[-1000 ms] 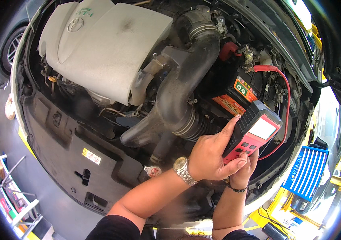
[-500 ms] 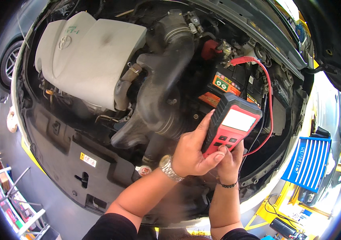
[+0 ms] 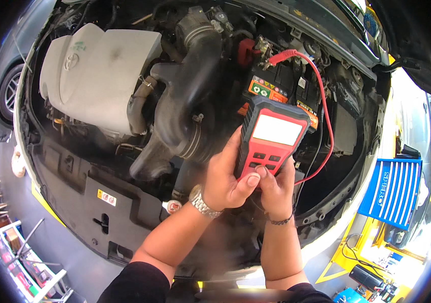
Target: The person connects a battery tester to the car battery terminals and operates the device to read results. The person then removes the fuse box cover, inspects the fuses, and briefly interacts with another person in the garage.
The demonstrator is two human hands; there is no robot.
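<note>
Right now I have both hands on a red battery tester [image 3: 272, 139], holding it above the open engine bay, just in front of the car battery [image 3: 276, 83]. My left hand [image 3: 225, 177] wraps around the tester's left edge and lower body, thumb lying across the bottom near the buttons. My right hand [image 3: 275, 189] cups the underside, fingers closed around the casing, with its thumb up on the button pad. Neither hand is free; both are closed on the tester.

A red lead [image 3: 321, 108] arcs from the tester up to a red clamp [image 3: 282, 55] sitting at the battery's terminal area; whether the clamp bites the post squarely I cannot tell from this view. A black lead seems to run alongside, but it is mostly lost against the dark parts.

To do this press well, I judge I should keep the left hand as the steady anchor and let only the right thumb move, so the pale screen [image 3: 277, 130] stays tilted toward me and readable. I would avoid pulling the tester back, since the red lead looks fairly taut and a tug could loosen the clamp. The grey engine cover [image 3: 99, 76] and the black intake hose [image 3: 190, 96] sit to my left, well apart from the leads.
</note>
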